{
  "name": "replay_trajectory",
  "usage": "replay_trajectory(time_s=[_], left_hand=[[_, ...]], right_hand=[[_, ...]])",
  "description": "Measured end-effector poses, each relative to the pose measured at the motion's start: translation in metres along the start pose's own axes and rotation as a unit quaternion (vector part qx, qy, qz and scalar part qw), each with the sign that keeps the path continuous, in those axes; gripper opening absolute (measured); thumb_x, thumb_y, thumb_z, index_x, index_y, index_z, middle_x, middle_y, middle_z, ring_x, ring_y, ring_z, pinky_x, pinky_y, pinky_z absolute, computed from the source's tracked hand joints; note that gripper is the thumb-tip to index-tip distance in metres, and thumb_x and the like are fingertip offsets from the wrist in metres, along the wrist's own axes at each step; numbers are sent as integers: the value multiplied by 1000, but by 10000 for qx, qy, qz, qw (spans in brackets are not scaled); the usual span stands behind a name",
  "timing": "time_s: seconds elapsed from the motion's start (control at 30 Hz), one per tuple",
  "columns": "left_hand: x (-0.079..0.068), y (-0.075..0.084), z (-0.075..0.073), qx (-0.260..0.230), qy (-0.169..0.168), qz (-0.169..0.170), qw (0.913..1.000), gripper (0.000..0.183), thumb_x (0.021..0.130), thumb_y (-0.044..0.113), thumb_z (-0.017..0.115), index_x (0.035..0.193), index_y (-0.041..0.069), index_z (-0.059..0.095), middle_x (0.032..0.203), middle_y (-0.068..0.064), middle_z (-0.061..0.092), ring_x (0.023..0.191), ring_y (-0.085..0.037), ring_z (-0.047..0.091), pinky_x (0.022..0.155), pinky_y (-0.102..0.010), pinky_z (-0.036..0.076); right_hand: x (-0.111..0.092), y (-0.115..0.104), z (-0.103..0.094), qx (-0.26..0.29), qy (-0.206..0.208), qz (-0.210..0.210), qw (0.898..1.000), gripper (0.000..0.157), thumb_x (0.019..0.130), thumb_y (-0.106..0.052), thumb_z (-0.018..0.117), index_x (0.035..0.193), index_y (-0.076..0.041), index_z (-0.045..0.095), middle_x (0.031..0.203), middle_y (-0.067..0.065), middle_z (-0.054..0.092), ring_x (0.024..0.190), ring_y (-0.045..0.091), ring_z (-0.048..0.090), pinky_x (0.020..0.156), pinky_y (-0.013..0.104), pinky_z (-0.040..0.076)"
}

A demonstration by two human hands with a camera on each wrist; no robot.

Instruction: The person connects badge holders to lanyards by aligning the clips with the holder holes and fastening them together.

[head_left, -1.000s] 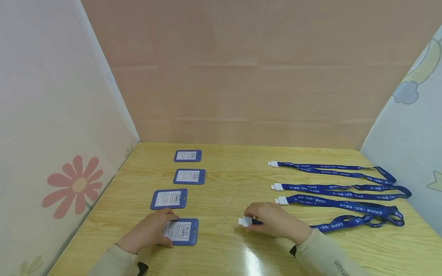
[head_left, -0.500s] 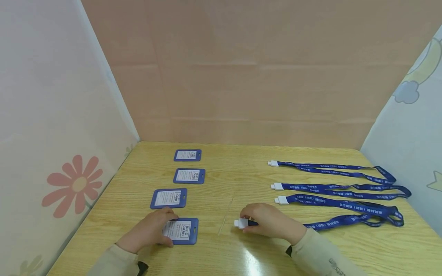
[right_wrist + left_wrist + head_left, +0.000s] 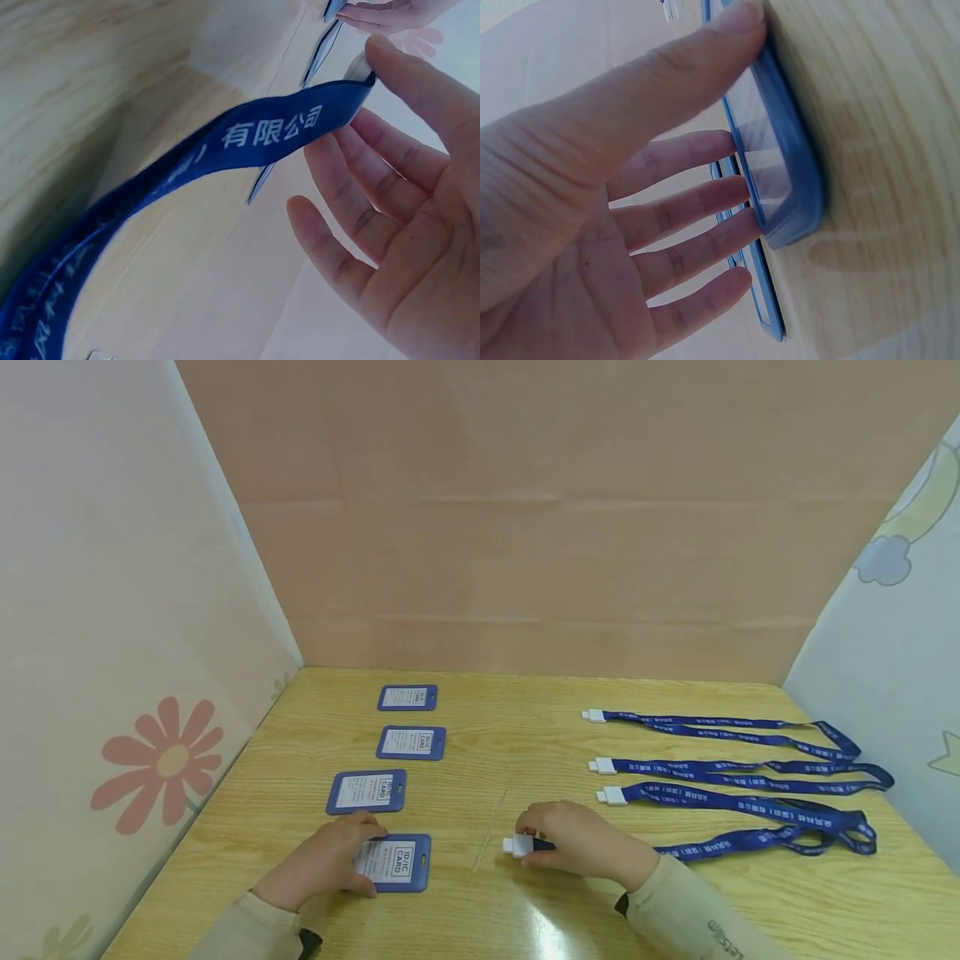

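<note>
In the head view, my left hand [image 3: 324,862] holds a blue ID card holder [image 3: 402,878] flat on the table, thumb at its near edge and fingers at its far edge. The holder's slotted end points right. My right hand [image 3: 585,843] pinches a blue lanyard [image 3: 720,846] at its white plastic clip [image 3: 519,845], whose narrow tip faces the holder across a gap. From the right wrist view, the printed strap [image 3: 255,135] trails away from the thumb and fingertips. The left wrist view shows the left thumb [image 3: 727,37] on the holder's edge.
Three more blue card holders [image 3: 411,743] lie behind the left hand on the wooden table [image 3: 495,727]. Three other lanyards [image 3: 720,792] stretch across the right side, white clips facing left. A patterned cloth [image 3: 135,568] walls the left side, and a plain backdrop [image 3: 525,552] stands behind.
My right hand has slid a little left with the lanyard clip, bringing it closer to the held card holder. The left hand and its card holder stay in place.
</note>
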State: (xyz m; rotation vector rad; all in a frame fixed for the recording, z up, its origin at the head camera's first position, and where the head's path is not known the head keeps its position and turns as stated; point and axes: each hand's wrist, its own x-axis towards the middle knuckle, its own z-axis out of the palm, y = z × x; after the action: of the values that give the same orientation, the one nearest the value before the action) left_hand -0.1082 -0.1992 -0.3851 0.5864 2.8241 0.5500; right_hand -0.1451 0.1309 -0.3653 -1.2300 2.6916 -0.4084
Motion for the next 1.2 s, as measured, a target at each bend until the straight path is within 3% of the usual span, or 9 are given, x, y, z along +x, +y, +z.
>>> replay_trajectory(time_s=[0.87,1.2], left_hand=[[2,1,-1,-125,-54,-304,9994,64,55,23,88,110,1,64,110,-8,62,101,-25,58,93,-49,48],[1,0,1,-211,-133,-329,9991,64,55,23,88,110,1,64,109,-7,61,98,-24,57,92,-51,48]], right_hand=[[13,-7,5,-233,65,-327,9992,23,82,-30,70,97,-14,66,90,-6,65,73,-2,51,65,17,47],[26,-13,12,-154,-223,-247,9993,22,82,-32,70,97,-15,67,88,-9,64,73,-3,49,67,15,46]])
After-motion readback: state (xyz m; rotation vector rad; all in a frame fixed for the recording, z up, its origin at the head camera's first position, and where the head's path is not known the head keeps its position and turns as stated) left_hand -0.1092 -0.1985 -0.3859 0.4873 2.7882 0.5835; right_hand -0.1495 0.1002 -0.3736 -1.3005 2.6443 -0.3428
